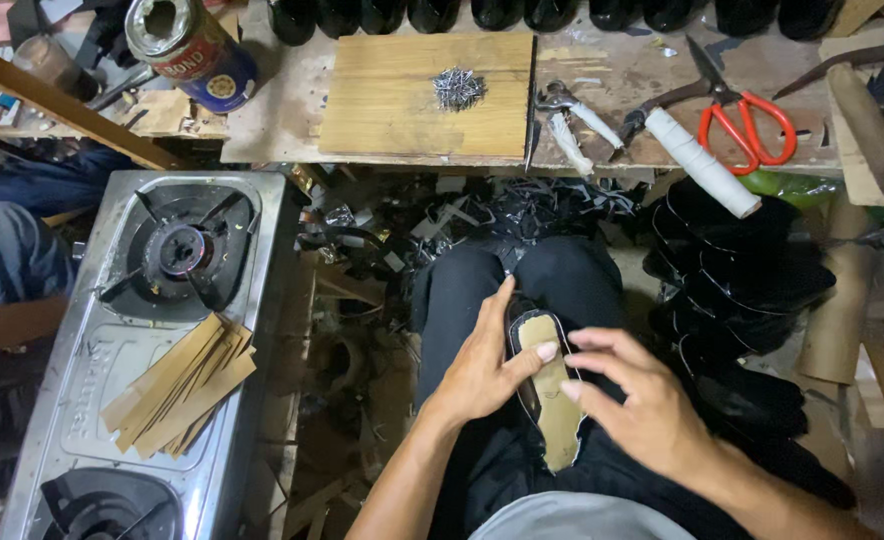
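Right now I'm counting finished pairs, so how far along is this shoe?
Done: a tan insole already lies on the upturned black shoe upper on the lap. In hand: the left hand steadies it and the right hand presses the insole. Left: the nails on the board and the stacked black uppers sit untouched.

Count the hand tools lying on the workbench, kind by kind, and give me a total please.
Orange-handled scissors: 1
Pliers or nippers with white-wrapped handles: 1
Hammer with wooden handle: 1
Total: 3
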Available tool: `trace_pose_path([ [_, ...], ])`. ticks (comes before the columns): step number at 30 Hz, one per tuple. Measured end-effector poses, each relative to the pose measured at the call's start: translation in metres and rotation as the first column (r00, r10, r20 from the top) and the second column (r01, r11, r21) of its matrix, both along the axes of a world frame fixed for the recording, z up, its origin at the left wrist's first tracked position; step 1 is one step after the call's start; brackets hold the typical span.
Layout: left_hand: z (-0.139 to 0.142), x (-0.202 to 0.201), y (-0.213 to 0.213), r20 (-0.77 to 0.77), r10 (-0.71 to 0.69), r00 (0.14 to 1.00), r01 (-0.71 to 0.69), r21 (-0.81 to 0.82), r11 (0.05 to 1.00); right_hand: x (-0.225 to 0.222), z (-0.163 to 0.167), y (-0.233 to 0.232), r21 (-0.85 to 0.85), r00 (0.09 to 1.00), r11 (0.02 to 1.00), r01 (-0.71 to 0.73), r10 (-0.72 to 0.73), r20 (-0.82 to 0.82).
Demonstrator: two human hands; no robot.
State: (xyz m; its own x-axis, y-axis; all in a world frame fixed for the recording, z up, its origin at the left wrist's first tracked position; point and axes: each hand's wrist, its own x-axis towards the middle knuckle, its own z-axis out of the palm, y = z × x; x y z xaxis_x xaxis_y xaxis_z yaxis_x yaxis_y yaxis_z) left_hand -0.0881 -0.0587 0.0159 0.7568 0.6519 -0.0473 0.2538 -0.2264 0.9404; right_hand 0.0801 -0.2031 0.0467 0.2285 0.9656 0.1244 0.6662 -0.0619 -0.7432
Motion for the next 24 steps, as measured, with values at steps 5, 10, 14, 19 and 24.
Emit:
trace_pose_path([
  [5, 0.003, 0.002, -0.004, 0.027, -0.022, 0.999, 0.021, 0.037, 0.999, -0.024, -0.004, -0.011, -0.17, 0.996, 0.982, 0.084, -0.079, 0.037],
  [10, 0.003, 0.005, -0.005, 0.07, -0.051, 0.996, 0.048, 0.039, 0.998, -0.032, -0.01, -0.024, -0.206, 0.988, 0.97, 0.126, -0.143, -0.065],
  [14, -0.006, 0.003, -0.006, 0.053, -0.047, 0.997, 0.046, 0.012, 0.999, -0.024, -0.032, -0.022, -0.296, 0.909, 0.939, 0.178, -0.272, -0.316],
  [19, -0.021, 0.0, -0.004, 0.177, -0.093, 0.98, 0.106, -0.07, 0.992, -0.009, -0.053, -0.016, -0.168, 0.615, 0.97, 0.174, -0.241, -0.751],
  [24, -0.024, 0.002, 0.001, 0.225, -0.048, 0.973, 0.094, -0.195, 0.976, 0.009, -0.041, -0.028, 0.172, 0.85, 0.97, -0.172, 0.235, -0.471],
])
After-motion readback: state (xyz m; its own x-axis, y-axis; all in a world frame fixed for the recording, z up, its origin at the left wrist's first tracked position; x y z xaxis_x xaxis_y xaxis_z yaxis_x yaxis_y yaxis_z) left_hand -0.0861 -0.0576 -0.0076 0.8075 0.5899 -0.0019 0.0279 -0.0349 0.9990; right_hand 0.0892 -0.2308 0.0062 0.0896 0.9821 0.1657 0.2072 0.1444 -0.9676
